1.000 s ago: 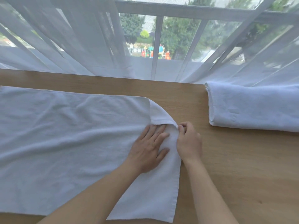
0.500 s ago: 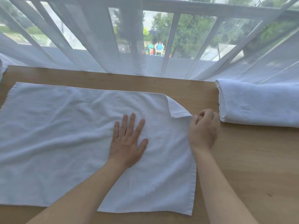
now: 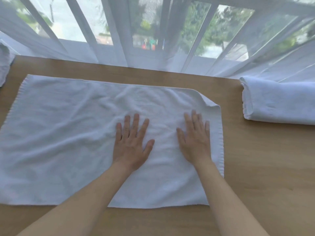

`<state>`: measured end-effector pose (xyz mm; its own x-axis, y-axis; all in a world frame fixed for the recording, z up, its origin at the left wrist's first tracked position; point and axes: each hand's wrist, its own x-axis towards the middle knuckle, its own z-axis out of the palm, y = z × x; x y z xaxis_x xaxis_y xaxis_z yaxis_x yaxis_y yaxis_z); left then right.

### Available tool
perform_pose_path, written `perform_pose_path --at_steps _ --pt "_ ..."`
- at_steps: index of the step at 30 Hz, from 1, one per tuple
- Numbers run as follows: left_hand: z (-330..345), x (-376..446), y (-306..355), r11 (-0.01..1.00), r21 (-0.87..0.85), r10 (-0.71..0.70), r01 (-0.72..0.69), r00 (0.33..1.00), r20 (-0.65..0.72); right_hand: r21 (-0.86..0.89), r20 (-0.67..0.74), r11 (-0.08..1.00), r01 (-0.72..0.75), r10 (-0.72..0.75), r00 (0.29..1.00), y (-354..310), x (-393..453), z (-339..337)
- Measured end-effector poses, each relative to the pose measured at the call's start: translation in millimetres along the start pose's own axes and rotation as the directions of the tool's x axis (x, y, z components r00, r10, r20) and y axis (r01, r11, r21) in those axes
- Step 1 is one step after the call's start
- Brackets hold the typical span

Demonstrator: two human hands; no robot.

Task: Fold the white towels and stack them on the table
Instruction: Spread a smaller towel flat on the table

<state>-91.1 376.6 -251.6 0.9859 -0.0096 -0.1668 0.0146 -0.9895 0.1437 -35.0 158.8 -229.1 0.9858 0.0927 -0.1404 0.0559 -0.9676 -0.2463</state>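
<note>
Nearest to us, our two bare forearms reach in from the bottom edge, cut off below the elbows. Under them runs a smooth wooden desk (image 3: 265,167) with a pale grain.

Our left hand (image 3: 131,142) and right hand (image 3: 196,138) both lie palm down on the towel (image 3: 59,133), fingers spread flat and gripping nothing. The right hand looks a little blurred at the fingertips.

The towel is white, soft terry cloth, spread out as a wide rectangle on the desk in front of us, rumpled with shallow creases around our hands. Its short sides carry a ribbed hem. Its far right corner is turned up or folded over; we cannot tell which.

Further right, well apart from the spread one, lies a folded towel (image 3: 279,103), thick and rounded at its near end, cut off by the right edge. At the far left edge another bit of white cloth (image 3: 5,65) shows, too cropped to make out.

Beyond the desk hangs a sheer white curtain (image 3: 119,31), with window bars and blurred green trees behind it.
</note>
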Motion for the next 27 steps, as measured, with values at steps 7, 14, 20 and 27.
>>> perform_pose_path --at_steps 7,14,20,27 --pt "-5.3 0.1 -13.8 0.994 -0.094 0.061 -0.061 0.998 -0.010 -0.035 0.032 0.994 0.101 -0.100 0.994 -36.0 -45.5 22.5" --pt "-1.8 0.4 -26.8 0.993 -0.041 0.113 -0.113 0.994 -0.007 -0.029 0.023 0.902 -0.431 0.432 0.902 4.6 -54.0 16.2" --pt "1.4 -0.6 -27.8 0.988 -0.016 0.149 -0.151 0.986 -0.072 -0.026 0.077 0.989 0.143 -0.140 0.987 -68.2 -73.7 45.1" --pt "6.4 2.0 -27.6 0.993 0.027 0.120 -0.118 0.989 -0.085 -0.057 0.030 0.926 -0.373 0.375 0.927 20.1 30.9 -4.1"
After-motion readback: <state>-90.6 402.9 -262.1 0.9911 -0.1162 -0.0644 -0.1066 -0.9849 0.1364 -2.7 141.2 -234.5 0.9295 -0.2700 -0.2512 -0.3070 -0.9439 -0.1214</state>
